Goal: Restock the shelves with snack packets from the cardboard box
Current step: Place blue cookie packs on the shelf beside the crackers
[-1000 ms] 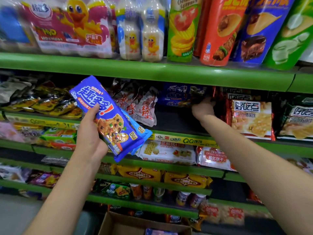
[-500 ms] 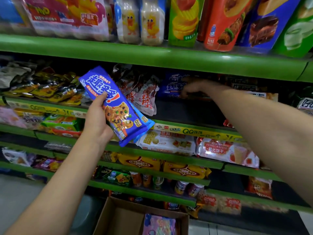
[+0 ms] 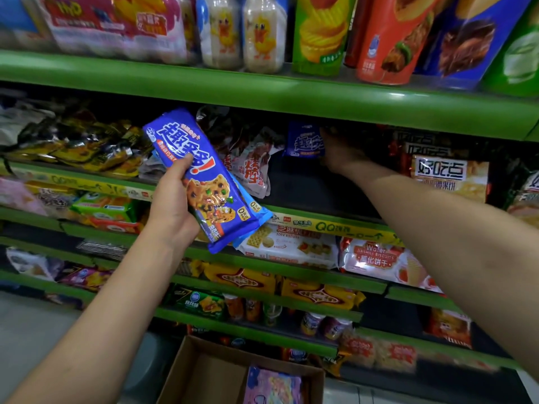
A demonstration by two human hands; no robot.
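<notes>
On shelf, right hand [image 3: 339,153] now stands blue packet [image 3: 304,140] upright.

blue cookie packets [image 3: 204,182], green shelves [image 3: 262,91], brown cardboard box [image 3: 210,374], pink packet [image 3: 272,386]

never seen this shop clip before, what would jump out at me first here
First, the blue cookie packets gripped in the left hand at the centre, in front of the green shelves. Next, the right hand reaching deep into the dim second shelf, at a matching blue packet standing at the back. Bright chip tubes line the top shelf, and an open cardboard box sits on the floor below.
</notes>
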